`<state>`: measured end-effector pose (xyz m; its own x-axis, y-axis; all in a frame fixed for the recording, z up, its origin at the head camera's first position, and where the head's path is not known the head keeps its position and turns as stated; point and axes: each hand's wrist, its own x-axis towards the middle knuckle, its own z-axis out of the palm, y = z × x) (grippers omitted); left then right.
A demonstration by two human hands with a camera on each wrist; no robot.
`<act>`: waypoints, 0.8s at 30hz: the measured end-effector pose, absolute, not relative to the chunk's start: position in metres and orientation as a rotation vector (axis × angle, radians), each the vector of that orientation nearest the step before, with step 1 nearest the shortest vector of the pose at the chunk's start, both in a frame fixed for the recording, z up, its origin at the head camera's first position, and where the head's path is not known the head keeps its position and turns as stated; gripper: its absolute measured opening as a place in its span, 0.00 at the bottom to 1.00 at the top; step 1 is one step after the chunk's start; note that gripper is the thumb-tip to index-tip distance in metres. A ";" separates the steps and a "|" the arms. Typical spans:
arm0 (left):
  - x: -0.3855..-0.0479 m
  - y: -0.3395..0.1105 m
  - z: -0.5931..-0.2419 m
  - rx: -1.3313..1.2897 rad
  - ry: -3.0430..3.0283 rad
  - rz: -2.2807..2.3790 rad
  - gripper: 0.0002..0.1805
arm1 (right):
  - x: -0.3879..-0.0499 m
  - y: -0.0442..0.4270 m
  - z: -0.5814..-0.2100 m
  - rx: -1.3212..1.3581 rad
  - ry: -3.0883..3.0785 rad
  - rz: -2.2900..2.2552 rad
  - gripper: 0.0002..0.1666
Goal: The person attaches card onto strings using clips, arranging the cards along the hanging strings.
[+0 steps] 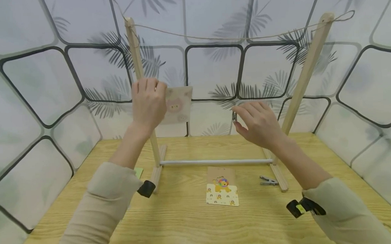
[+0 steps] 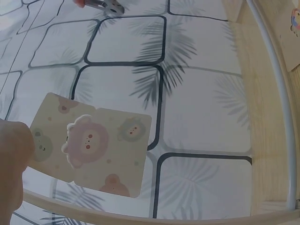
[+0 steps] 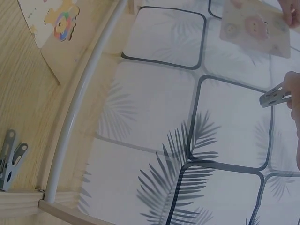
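Note:
My left hand (image 1: 150, 102) grips the edge of a pale folded card (image 2: 91, 145) with a pink cartoon animal on it, held up in the air near the left post. In the left wrist view the card's printed face shows fully apart from the edge at the fingers. To the right, my right hand (image 1: 259, 123) pinches a small grey clothespin (image 3: 274, 97) between thumb and fingertips. The clothespin and card are apart. Above both hands a thin string (image 1: 211, 38) sags between two wooden posts.
The wooden posts (image 1: 306, 77) stand on feet joined by a white bar (image 1: 217, 162). A lion card (image 1: 222, 195) lies on the wooden table (image 1: 187, 228). Another grey clothespin (image 1: 268, 181) lies by the right foot. A green item (image 1: 138, 172) is partly hidden behind the left sleeve.

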<state>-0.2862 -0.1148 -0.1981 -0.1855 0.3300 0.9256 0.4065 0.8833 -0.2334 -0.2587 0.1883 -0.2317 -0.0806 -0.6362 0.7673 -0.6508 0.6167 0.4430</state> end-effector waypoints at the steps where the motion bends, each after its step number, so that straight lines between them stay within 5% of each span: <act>1: -0.286 -0.115 -0.196 -0.555 -1.779 -0.075 0.07 | -0.259 0.188 -0.230 1.049 -1.761 0.018 0.18; 24: -0.290 -0.116 -0.163 -0.496 -1.760 -0.115 0.10 | -0.265 0.175 -0.193 1.057 -1.718 0.061 0.17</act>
<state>-0.2902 -0.1157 -0.1635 -0.1661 0.2663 0.9495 0.3879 0.9029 -0.1854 -0.2647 0.1753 -0.1932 -0.0392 -0.6112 0.7905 -0.6659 0.6058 0.4354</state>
